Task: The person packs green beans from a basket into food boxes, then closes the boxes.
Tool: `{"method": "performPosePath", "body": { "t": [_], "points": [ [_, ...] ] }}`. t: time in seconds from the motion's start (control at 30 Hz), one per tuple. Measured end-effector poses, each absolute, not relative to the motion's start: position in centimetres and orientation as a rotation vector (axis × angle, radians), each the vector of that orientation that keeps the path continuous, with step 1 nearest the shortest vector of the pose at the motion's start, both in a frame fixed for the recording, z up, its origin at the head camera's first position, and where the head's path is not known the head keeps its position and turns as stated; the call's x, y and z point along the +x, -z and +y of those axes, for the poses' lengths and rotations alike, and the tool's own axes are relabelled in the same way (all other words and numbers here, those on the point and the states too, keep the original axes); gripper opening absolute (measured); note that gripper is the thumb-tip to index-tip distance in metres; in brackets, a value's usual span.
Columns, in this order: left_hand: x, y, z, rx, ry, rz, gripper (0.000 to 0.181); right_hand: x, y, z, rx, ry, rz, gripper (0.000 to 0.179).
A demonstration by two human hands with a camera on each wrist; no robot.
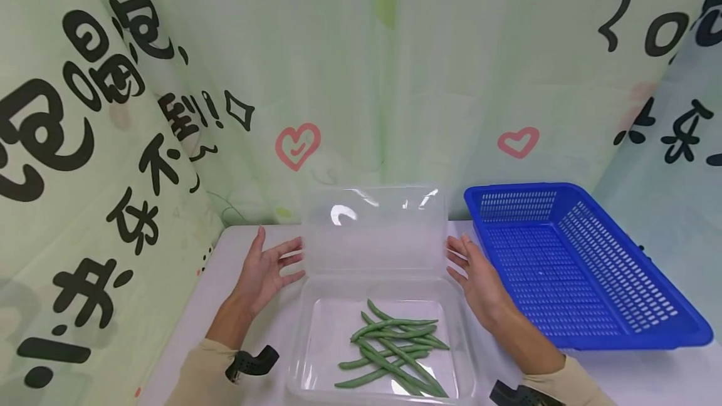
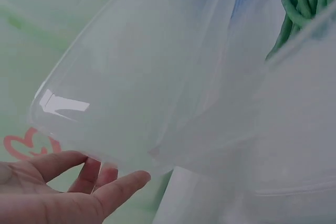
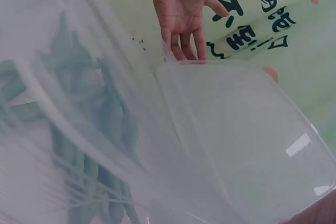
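A clear plastic box (image 1: 307,337) with its hinged lid (image 1: 375,230) raised stands on the table, and several green beans (image 1: 395,349) lie in its base. At the lid's left edge is my left hand (image 1: 265,271), fingers spread and nearly straight, fingertips touching the rim. On the opposite side my right hand (image 1: 479,281) has its extended fingers right at the lid's right edge. The left wrist view shows the left fingers (image 2: 126,182) along the lid's rim, not wrapped round it. Through the translucent wall, the beans (image 3: 89,129) look blurred in the right wrist view.
A blue plastic basket (image 1: 637,334) with perforated sides stands to the right of the box, beside my right forearm. Pale green curtains (image 1: 350,67) with hearts and black lettering hang behind and at the left. The white table (image 1: 209,306) extends beneath everything.
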State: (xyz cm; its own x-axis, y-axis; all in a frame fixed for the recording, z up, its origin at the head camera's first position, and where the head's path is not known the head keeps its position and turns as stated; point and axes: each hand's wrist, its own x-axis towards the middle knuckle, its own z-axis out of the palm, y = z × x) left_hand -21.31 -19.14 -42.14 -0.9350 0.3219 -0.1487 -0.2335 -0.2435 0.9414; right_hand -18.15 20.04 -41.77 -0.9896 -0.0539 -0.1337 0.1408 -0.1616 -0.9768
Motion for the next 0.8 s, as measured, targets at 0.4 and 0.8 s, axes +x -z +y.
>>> {"method": "performPosePath", "body": {
  "t": [0.4,0.8],
  "points": [
    [-20.3,41.8,-18.1,0.051,-2.269,1.756,0.094,-18.5,41.8,19.9,0.101,2.495,1.782,0.053],
    [-20.3,42.2,-17.5,-0.073,-2.532,1.696,0.078,-18.9,42.2,20.4,0.074,2.561,1.663,0.022]
  ]
}}
